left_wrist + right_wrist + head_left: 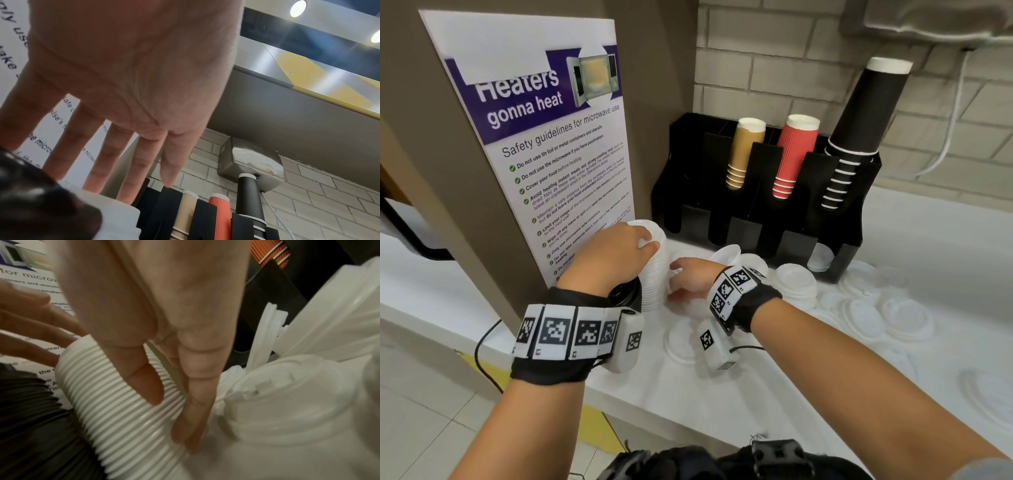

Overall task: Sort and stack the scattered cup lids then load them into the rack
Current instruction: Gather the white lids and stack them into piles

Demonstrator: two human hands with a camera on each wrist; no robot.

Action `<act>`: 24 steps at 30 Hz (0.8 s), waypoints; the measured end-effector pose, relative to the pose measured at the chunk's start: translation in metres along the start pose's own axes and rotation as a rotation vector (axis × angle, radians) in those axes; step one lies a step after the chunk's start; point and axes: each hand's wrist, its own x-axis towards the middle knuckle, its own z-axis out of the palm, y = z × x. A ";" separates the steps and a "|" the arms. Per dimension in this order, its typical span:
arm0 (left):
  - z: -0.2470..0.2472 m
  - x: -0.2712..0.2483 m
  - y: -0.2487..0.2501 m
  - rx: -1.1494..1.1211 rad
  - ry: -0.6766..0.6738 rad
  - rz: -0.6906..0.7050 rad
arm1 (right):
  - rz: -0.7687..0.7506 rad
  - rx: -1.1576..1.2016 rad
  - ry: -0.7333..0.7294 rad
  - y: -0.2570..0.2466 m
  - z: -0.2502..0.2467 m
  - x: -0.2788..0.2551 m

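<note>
Nearest, forearms: both reach in from the bottom of the head view, each wearing a black wrist band with square markers.
Left hand [616,253]: rests on top of the tall white lid stack [654,270], at centre left. From the left wrist view the fingers [107,155] run straight and spread, so the hand lies flat and wide rather than wrapped round; the thumb is out of sight there.
Right hand [693,277]: sits just right of that stack, low against its side. Only the right wrist view shows its straight fingers [191,410] laid along the ribbed edges of the stacked lids, touching them, not curled round.
Black lid stack [625,294]: mostly hidden behind the left wrist; it shows as dark ribbing at lower left of the right wrist view, just beside the white stack.
Loose lids [794,282]: scattered white lids lie on the white counter [774,404], hard to separate from it; those at the right edge are blurred and cut off.
Rack [756,205]: black, at upper centre against the brick wall, holding tan, red and black cup stacks; one white lid shows in its lower right slot.
Poster [558,154]: on a panel rising close at the stack's left.
Open room: bare counter lies at the lower right.
</note>
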 end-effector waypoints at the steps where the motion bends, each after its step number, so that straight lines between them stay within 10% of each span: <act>1: 0.000 0.000 0.001 -0.001 0.001 0.002 | 0.005 0.019 0.003 0.000 0.001 0.001; 11: 0.002 0.002 0.003 0.004 0.012 0.002 | -0.053 0.106 0.051 -0.002 -0.018 -0.011; 16: 0.000 0.003 0.022 -0.130 0.127 0.147 | -0.229 0.332 0.352 -0.008 -0.105 -0.045; 20: 0.012 0.005 0.052 -0.417 0.139 0.354 | -0.112 0.429 0.700 0.019 -0.185 -0.058; 24: 0.037 0.006 0.067 -0.695 -0.002 0.405 | 0.083 0.283 0.717 0.055 -0.217 -0.049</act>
